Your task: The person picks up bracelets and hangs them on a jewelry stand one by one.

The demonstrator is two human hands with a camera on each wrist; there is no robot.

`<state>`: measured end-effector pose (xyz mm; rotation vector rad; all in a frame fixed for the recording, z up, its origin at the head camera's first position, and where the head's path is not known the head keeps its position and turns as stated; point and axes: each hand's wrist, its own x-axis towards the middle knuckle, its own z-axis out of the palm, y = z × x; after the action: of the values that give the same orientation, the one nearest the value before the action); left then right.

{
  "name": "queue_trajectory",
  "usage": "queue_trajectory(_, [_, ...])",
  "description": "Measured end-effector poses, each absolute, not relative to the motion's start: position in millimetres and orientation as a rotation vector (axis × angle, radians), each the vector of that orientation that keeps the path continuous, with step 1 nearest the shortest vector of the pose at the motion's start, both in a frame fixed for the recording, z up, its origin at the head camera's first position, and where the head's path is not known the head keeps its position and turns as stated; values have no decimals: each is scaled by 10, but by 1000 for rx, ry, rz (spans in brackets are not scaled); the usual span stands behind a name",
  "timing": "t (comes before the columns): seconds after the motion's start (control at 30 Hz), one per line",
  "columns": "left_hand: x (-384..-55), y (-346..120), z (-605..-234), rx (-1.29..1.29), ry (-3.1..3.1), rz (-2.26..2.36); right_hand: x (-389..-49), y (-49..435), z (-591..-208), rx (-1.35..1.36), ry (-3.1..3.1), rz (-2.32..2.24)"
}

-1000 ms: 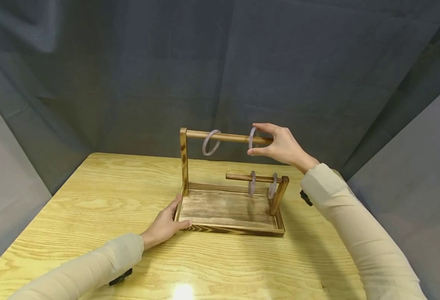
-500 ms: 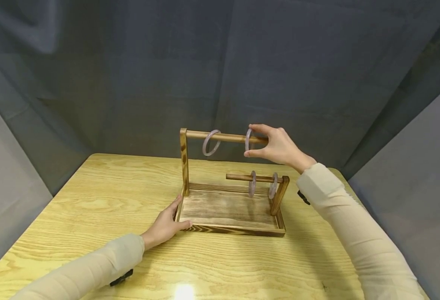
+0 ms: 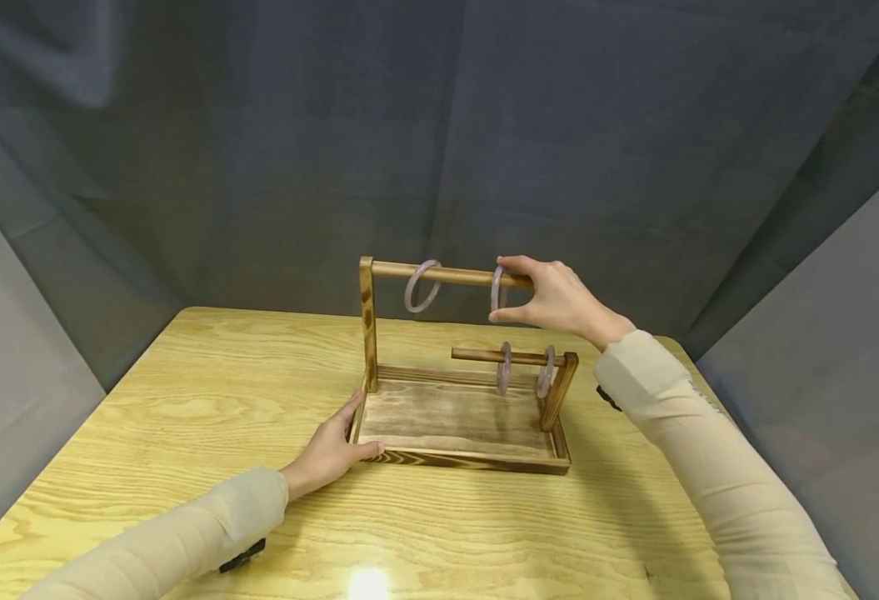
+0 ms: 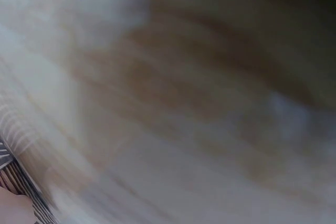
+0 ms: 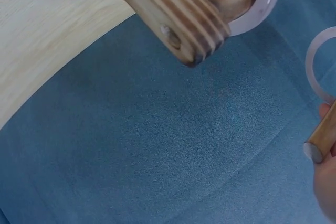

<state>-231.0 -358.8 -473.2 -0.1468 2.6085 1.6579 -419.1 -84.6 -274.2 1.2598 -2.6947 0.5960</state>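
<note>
My right hand (image 3: 559, 296) pinches a pale lilac bangle (image 3: 496, 292) between thumb and fingertips. The bangle encircles the upper rod (image 3: 465, 276) of a wooden bangle stand (image 3: 367, 325), towards the rod's free right end. Further left on that rod hangs a second bangle (image 3: 411, 292), tilted. Two more bangles, a middle one (image 3: 504, 371) and a right one (image 3: 545, 375), hang on the lower rod (image 3: 472, 355). My left hand (image 3: 327, 454) grips the left end of the stand's tray base (image 3: 446, 421), thumb on the front rim. The left wrist view is too blurred to read.
The stand rests on a light wood-grain table (image 3: 222, 400). A dark curtain (image 3: 297, 167) hangs behind it, with grey panels at both sides. In the right wrist view, the short post (image 5: 168, 14) of the lower rod comes close to the camera.
My right hand has shifted slightly left with the bangle, then lowered a little, so the bangle sits lower about the upper rod. The left hand and stand stay put.
</note>
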Motion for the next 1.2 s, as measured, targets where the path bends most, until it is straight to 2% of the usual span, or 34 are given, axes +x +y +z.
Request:
queue_trajectory(0.77, [-2305,-3590,-4723,-153,2593,1676,-4192,-877,-2735,1231,-2791,556])
queue_trajectory(0.87, [-2259,-3561,-4622,-145,2591,1679,-4184,-867,-2733,1243,-2781,594])
queue_trajectory(1.2, [-2331,-3583,-4695,-137,2652,1588,-4207,-754,-2812,1176,-2631,815])
